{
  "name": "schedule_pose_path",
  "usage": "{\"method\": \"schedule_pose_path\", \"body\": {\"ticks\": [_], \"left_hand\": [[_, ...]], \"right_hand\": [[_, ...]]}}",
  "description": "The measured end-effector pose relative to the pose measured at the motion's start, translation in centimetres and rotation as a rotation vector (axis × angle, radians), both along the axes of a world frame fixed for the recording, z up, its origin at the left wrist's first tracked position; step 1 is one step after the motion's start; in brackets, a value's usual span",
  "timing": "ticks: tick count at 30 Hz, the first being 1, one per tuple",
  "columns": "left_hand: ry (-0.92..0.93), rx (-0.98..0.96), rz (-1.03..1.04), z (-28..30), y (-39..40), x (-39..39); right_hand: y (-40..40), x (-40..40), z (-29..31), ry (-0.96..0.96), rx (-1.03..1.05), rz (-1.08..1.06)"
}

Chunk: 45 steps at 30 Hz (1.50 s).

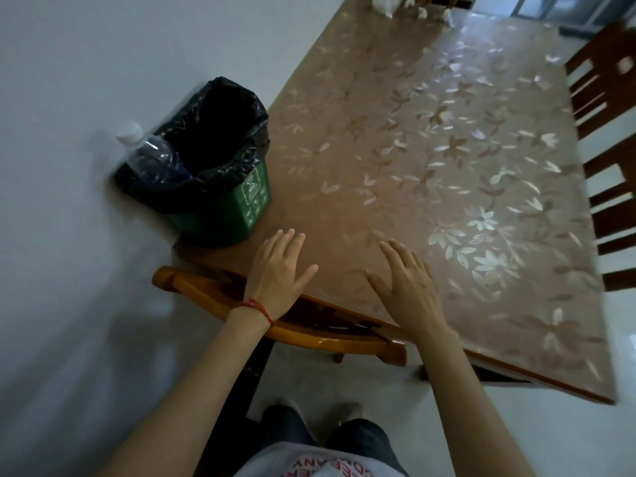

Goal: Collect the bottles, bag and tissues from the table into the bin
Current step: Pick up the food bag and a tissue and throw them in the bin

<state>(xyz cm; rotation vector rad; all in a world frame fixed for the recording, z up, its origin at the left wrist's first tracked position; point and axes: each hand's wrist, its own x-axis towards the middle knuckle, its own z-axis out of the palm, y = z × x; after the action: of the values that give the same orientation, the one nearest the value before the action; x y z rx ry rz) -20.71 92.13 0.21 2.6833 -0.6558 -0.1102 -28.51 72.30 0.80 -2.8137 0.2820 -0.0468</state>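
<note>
A green bin [253, 204] lined with a black bag stands on the near left corner of the table [447, 139], against the wall. A clear plastic bottle [148, 154] with a white cap pokes out of the bin's left side, neck up and tilted. My left hand [278, 270] hovers open over the table's near edge, just in front of the bin. To its right, my right hand [406, 287] is spread open above the floral tablecloth. Both hands hold nothing. The bin's inside is dark, so its other contents are hidden.
A wooden chair back [275, 325] is tucked under the near table edge below my hands. Dark wooden chairs [605, 115] line the right side. Small white figurines [389, 3] sit at the table's far end. A pale wall runs along the left.
</note>
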Motion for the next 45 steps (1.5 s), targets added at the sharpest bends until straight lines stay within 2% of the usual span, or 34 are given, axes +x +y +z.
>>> {"method": "schedule_pose_path", "body": {"ticks": [10, 18, 26, 29, 33, 39, 45], "left_hand": [[0.005, 0.022, -0.229, -0.7, -10.7, -3.2], [-0.043, 0.056, -0.526, -1.1, -17.8, -5.6], [-0.055, 0.142, -0.938, -2.1, -24.2, -8.4], [-0.095, 0.155, -1.102, -2.6, -26.7, -10.6], [-0.052, 0.136, -1.291, -3.0, -29.0, -14.8], [0.013, 0.096, -1.445, -3.1, -31.3, -20.4], [0.003, 0.081, -1.526, -3.3, -34.7, -25.8]], "right_hand": [[-8.9, -7.8, -0.7, 0.003, 0.011, -0.234], [-12.4, -14.5, -1.7, -0.021, 0.020, -0.524], [-11.3, -21.6, -2.6, 0.007, 0.042, -0.891], [-10.1, -24.7, -3.0, 0.011, 0.041, -1.053], [-8.0, -28.8, -3.5, 0.008, 0.045, -1.241], [-5.6, -34.3, -4.2, 0.004, 0.031, -1.445], [-6.8, -39.3, -3.8, -0.009, 0.047, -1.562]]}}
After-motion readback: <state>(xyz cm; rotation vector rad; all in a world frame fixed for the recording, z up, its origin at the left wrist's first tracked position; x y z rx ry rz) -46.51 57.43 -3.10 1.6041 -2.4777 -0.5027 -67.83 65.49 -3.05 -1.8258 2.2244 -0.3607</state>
